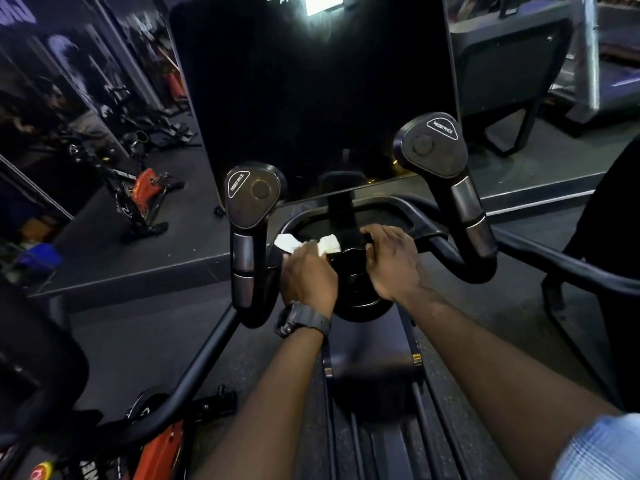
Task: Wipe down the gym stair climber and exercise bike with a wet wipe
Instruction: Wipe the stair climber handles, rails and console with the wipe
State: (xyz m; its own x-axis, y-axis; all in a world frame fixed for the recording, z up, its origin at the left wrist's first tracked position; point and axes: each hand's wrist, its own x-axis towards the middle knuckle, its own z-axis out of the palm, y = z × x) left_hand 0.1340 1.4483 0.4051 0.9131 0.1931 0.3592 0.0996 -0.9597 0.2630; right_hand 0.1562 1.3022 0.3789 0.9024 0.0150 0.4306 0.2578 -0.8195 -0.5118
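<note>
My left hand (pixel 308 275) presses the wet wipe (pixel 306 243) onto the machine's centre bar (pixel 349 233), grip clenched around it; my right hand (pixel 389 258) grasps the bar. The loose wipe ends could snag.

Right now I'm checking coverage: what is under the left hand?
The white wet wipe lies under the left hand, its ends showing past the fingers, against the machine's black centre frame. The wipe's middle is covered.
</note>
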